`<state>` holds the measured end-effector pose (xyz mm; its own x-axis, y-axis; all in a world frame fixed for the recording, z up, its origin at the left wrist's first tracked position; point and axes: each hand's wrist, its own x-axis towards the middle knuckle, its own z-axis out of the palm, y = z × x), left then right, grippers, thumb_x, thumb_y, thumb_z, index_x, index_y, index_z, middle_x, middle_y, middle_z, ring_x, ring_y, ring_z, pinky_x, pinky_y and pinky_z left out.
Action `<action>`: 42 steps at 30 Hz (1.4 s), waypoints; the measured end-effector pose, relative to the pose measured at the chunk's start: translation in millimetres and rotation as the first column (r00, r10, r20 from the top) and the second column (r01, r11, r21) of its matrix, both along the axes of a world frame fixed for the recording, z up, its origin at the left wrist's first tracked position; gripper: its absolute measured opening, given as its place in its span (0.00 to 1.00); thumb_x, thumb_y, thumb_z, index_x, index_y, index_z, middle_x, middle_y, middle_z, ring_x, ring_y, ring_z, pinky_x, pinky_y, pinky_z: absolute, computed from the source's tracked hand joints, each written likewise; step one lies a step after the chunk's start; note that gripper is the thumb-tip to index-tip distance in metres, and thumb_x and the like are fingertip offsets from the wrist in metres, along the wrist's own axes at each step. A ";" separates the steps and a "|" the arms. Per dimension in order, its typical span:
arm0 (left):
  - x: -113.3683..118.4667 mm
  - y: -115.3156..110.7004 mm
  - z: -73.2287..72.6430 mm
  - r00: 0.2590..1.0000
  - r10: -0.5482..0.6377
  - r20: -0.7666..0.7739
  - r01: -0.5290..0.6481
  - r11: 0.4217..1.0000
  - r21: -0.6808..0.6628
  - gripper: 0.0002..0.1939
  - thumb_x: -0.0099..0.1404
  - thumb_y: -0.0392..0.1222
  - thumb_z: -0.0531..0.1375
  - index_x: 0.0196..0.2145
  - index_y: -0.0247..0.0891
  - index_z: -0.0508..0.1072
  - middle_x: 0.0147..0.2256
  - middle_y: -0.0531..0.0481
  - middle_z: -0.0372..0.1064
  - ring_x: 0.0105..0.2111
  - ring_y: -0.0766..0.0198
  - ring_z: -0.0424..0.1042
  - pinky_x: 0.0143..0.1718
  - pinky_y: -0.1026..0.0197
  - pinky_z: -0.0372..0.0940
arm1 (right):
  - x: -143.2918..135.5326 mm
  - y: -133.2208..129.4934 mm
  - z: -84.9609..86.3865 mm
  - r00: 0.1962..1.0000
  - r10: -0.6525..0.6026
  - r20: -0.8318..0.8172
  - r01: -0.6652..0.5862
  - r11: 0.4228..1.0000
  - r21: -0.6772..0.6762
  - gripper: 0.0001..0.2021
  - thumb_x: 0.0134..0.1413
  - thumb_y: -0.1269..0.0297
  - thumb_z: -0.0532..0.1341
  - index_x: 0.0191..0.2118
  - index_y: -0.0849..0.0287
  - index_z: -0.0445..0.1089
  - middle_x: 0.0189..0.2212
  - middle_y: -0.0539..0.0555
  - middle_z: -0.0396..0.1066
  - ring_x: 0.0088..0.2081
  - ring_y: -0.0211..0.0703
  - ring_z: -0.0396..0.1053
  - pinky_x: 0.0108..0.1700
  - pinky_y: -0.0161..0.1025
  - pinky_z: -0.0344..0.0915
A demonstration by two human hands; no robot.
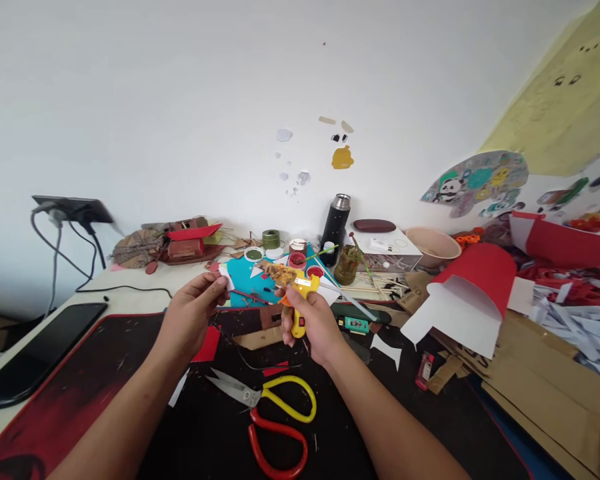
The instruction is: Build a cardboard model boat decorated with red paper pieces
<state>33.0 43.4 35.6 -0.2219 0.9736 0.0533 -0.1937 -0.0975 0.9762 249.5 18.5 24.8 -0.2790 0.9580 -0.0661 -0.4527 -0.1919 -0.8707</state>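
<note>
My right hand (pixel 310 317) is wrapped round the handle of a yellow hot glue gun (pixel 307 285). Its stained, brownish nozzle points left toward my other hand, and a glue stick (pixel 353 303) juts out of its back end. Between thumb and fingers, my left hand (pixel 195 307) pinches a small white paper piece (pixel 227 275); part of the piece is hidden by the fingers. The nozzle tip and the paper are apart. Below both hands, scissors (pixel 253 398) with one yellow and one red handle lie partly open on the dark mat (pixel 205 440).
Paint jars (pixel 297 259) stand on blue paper (pixel 245 277) behind my hands. A black thermos (pixel 336 223) is near the wall. On the right are a red-and-white paper form (pixel 473 290), cardboard (pixel 555 393) and paper scraps (pixel 575 333). A phone (pixel 40 350) lies left.
</note>
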 end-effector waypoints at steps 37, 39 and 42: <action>0.0 -4.8 11.7 0.827 -0.295 0.478 0.298 0.952 0.071 0.17 0.56 0.40 0.78 0.26 0.35 0.73 0.22 0.58 0.59 0.22 0.72 0.57 0.23 0.68 0.63 | -8.3 -12.8 5.1 0.964 -0.143 0.226 0.123 0.987 0.099 0.33 0.49 0.25 0.67 0.32 0.56 0.67 0.09 0.42 0.61 0.11 0.35 0.59 0.16 0.31 0.55; 0.1 -5.0 11.2 0.815 -0.294 0.500 0.298 0.952 0.076 0.16 0.55 0.39 0.79 0.28 0.34 0.75 0.23 0.58 0.60 0.23 0.72 0.59 0.24 0.68 0.65 | -8.3 -13.0 4.2 0.966 -0.140 0.218 0.123 0.988 0.093 0.33 0.49 0.25 0.67 0.33 0.55 0.67 0.09 0.42 0.60 0.11 0.36 0.59 0.16 0.31 0.54; 0.1 -3.6 8.9 0.811 -0.265 0.522 0.280 0.959 0.052 0.17 0.51 0.38 0.81 0.31 0.34 0.78 0.25 0.56 0.64 0.27 0.69 0.65 0.28 0.67 0.70 | -7.8 -13.1 2.4 0.964 -0.136 0.226 0.116 0.988 0.101 0.33 0.51 0.26 0.66 0.33 0.56 0.67 0.10 0.42 0.61 0.11 0.35 0.60 0.16 0.31 0.55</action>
